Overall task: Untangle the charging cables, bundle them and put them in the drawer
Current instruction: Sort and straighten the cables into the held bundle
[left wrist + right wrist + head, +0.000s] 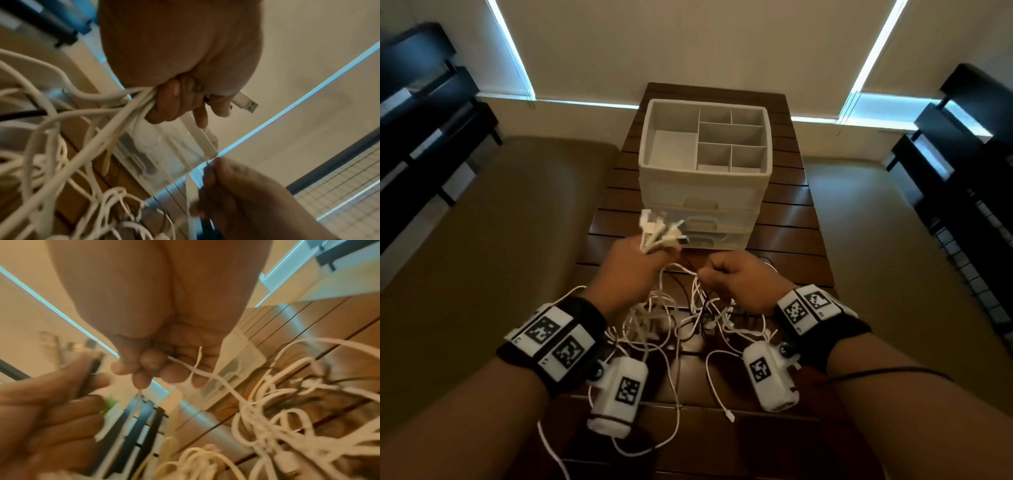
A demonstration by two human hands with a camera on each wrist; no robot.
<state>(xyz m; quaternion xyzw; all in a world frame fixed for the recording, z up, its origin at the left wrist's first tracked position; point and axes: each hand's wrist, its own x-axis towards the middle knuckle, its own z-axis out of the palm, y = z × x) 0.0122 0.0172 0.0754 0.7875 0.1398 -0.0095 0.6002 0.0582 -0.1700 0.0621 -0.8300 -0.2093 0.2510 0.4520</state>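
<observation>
Left hand grips cables; right hand blurred

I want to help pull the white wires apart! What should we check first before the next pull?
1. Left hand grips the bunch of white cable plug ends: ok.
2. Right hand pinches one thin white cable strand: ok.
3. White cable tangle on the dark slatted wooden table pulled loose: not ok, still knotted.
4. Pale plastic drawer unit has an open drawer: not ok, all look closed.
5. Which cable the pinched strand belongs to: cannot tell.
</observation>
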